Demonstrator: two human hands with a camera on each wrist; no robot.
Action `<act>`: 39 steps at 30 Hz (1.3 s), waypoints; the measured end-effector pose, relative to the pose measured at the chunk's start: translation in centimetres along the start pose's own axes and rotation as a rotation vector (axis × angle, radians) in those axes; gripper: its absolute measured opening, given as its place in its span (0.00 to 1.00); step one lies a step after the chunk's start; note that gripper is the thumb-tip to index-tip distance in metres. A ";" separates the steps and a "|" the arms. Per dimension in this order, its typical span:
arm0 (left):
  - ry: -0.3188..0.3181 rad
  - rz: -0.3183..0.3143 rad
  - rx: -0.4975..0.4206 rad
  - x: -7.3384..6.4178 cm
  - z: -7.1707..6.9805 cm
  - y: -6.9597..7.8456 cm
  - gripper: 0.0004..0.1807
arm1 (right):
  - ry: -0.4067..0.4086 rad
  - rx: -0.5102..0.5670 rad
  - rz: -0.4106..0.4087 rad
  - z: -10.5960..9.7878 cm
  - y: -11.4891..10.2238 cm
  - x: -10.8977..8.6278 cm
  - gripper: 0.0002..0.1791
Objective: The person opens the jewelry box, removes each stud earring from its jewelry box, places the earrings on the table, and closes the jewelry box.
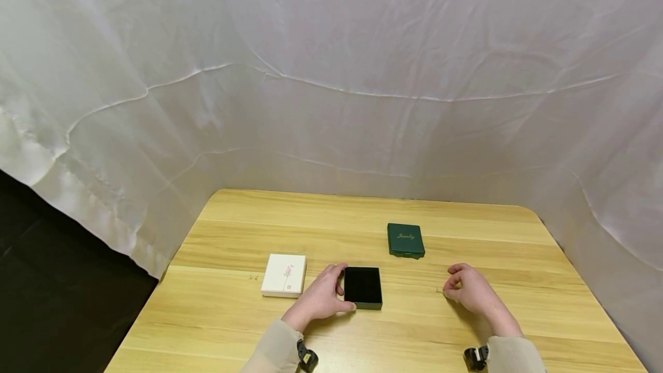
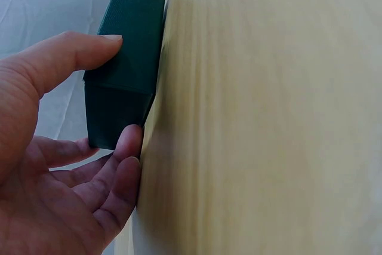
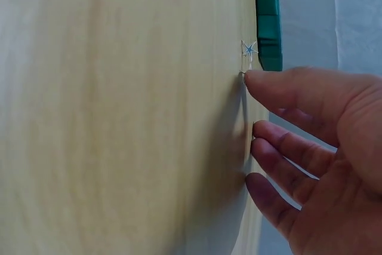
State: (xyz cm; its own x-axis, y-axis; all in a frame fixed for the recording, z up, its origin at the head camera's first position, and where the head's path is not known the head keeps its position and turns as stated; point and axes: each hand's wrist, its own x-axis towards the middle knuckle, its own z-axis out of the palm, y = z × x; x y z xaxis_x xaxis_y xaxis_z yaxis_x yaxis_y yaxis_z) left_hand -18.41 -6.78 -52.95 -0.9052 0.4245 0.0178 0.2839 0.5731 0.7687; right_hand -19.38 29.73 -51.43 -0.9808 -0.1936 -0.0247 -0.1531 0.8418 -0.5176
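Note:
My left hand (image 1: 322, 297) grips the dark green box base (image 1: 362, 305) by its left end, thumb along the near side and fingers round the corner. The base stands on the table with its black lining facing up. In the left wrist view its green side (image 2: 132, 34) shows under the thumb. Further right, my right hand (image 1: 470, 290) is low over the table, its thumb and forefinger pinching the end of a small star-shaped earring (image 3: 249, 50). The forefinger is mostly hidden behind the thumb in the right wrist view. The other fingers curve loosely close to the tabletop.
A dark green lid (image 1: 406, 239) with gold lettering lies behind, between the hands. To the left, a white box (image 1: 284, 274) with a pink flower print sits beside a small pair of earrings (image 1: 253, 277). Pale curtains (image 1: 362, 131) surround the wooden table (image 1: 207, 315).

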 end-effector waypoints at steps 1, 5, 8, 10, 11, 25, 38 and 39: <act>0.000 0.000 0.001 0.0 0.0 0.0 0.51 | 0.001 0.001 0.003 0.0 0.0 0.0 0.07; 0.002 0.003 0.004 0.0 0.0 0.0 0.51 | -0.001 0.010 0.003 -0.1 -0.2 0.0 0.05; 0.002 0.003 0.009 0.0 0.0 0.0 0.51 | -0.001 0.011 -0.009 -0.2 -0.4 0.0 0.03; 0.000 -0.001 0.014 0.0 -0.1 0.0 0.51 | -0.001 0.012 -0.014 -0.3 -0.5 0.1 0.03; 0.001 -0.001 0.016 0.0 -0.1 0.0 0.51 | 0.000 0.014 -0.015 -0.4 -0.5 0.1 0.03; 0.006 0.002 0.020 -0.1 -0.1 0.0 0.51 | -0.059 0.098 -0.024 -0.9 -2.7 4.0 0.34; 0.000 0.001 0.025 -0.1 -0.1 0.1 0.51 | -0.068 0.089 -0.062 -0.1 -3.5 8.7 0.50; -0.001 0.003 0.022 -0.1 -0.1 0.2 0.51 | -0.065 0.076 -0.070 -0.1 -3.5 8.9 0.51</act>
State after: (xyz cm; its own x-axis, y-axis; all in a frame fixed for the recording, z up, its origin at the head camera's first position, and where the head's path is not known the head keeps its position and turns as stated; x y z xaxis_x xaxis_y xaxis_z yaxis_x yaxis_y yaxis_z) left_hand -18.28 -6.78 -52.72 -0.9042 0.4267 0.0197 0.2936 0.5871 0.7544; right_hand -27.62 25.07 -49.78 -0.9578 -0.2846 -0.0403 -0.2087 0.7849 -0.5834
